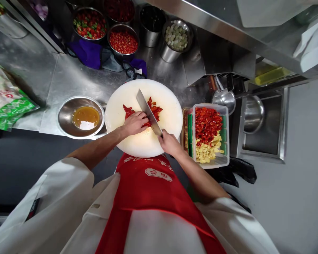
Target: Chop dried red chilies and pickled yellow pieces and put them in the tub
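Note:
On a round white cutting board (116,106), red chilies (128,111) lie to the left of a wide cleaver (148,111), and cut red pieces (157,111) lie on its right. My right hand (170,142) is wrapped round the cleaver's handle at the board's lower right. The blade slants up and to the left across the board. My left hand (135,123) presses on the chilies beside the blade, its fingers bent and held together. Part of the chilies is hidden under these fingers.
Right of the board stands a clear plastic container (226,155) of chopped red chili and pale yellow pieces. A steel bowl (62,121) with brownish liquid is on the left. Behind are a purple cloth (88,54) and several steel pots. A sink (262,144) is at right.

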The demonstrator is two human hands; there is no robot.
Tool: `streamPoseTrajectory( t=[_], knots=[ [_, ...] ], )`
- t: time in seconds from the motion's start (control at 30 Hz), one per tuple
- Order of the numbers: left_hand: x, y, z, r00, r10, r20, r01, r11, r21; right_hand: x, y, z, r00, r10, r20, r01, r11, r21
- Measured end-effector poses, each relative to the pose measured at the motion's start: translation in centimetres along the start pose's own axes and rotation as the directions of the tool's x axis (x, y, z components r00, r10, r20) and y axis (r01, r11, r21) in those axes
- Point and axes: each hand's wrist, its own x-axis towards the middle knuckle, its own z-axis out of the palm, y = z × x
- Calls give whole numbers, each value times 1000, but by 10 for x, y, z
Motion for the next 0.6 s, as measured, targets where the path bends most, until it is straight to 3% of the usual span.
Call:
streamPoseTrajectory(
  t=[0.1,0.17,0.3,0.43,0.6],
  knots=[
    [-2,4,-6,1000,13,20,-14,1000,21,40,-12,6,993,-54,-103,56,998,23],
    [-6,4,-13,1000,15,14,-15,1000,22,47,-10,3,986,-87,-143,98,993,68],
    [-19,-11,-27,993,-100,-57,100,995,-14,20,9,-7,977,-39,-208,76,982,176],
    [-33,-25,-31,981,-194,23,193,981,17,-16,21,-6,976,34,-217,24,966,257],
    [-49,-6,-26,956,-291,20,288,952,104,-39,23,4,989,48,-142,3,940,340]
  ],
)
